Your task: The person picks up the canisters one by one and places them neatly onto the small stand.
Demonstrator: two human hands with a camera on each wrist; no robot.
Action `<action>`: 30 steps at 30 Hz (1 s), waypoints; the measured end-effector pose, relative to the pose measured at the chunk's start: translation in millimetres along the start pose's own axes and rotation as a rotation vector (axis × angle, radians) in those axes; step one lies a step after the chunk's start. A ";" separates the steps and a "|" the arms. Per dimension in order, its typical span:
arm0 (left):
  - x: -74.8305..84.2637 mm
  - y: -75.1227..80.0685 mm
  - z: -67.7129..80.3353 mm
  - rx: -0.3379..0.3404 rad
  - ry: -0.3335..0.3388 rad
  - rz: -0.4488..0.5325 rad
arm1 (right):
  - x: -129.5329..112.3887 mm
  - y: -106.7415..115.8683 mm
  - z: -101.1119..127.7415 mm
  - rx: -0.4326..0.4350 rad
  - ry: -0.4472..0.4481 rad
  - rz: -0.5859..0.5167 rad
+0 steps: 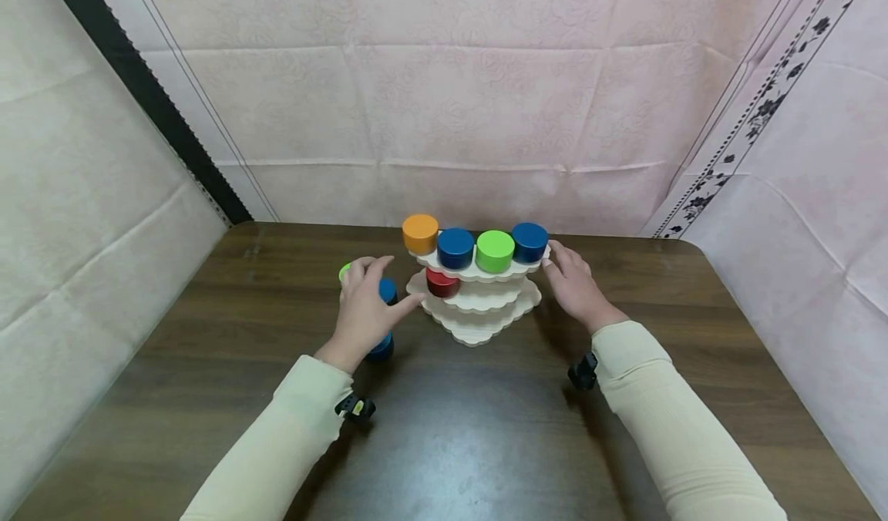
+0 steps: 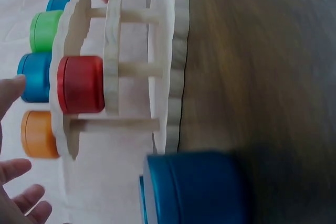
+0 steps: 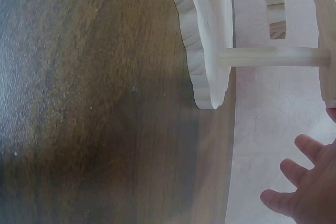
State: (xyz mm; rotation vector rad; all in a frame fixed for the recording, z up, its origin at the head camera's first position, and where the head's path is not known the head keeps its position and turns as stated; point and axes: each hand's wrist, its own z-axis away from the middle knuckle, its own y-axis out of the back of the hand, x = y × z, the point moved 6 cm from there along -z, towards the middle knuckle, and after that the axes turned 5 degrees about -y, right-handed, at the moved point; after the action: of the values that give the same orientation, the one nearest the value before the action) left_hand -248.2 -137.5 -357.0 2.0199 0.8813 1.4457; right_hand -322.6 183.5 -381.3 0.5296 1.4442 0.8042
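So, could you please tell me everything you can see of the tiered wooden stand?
The wooden stand looks like pale unfinished wood: three scalloped shelves joined by round dowels, upright on the dark table. The top shelf carries an orange cylinder, two blue ones and a green one; a red cylinder sits on the middle shelf. The right hand touches the top shelf's edge; the left hand's thumb reaches its other side.

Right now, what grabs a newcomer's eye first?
The pale three-tier wooden stand mid-table, with orange, blue, green and blue pucks lined along its top tier and a red puck beneath. Both hands flank it: left hand, right hand.
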 end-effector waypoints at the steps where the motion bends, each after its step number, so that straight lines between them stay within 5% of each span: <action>1: -1.8 1.9 1.0 -0.005 0.000 -0.006 | 0.0 0.0 0.0 0.002 0.000 0.000; 15: -27.2 11.2 16.6 -0.108 -0.023 -0.161 | 0.8 -0.6 -1.1 0.007 -0.003 0.004; 30: -54.9 15.8 23.4 -0.220 -0.115 -0.096 | -1.1 0.4 0.5 0.002 -0.010 0.012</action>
State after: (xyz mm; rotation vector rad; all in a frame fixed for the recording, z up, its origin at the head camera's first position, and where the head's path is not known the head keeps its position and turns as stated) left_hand -235.0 -189.6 -387.3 1.8520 0.7269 1.2998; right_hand -322.1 182.9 -380.3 0.5431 1.4335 0.8084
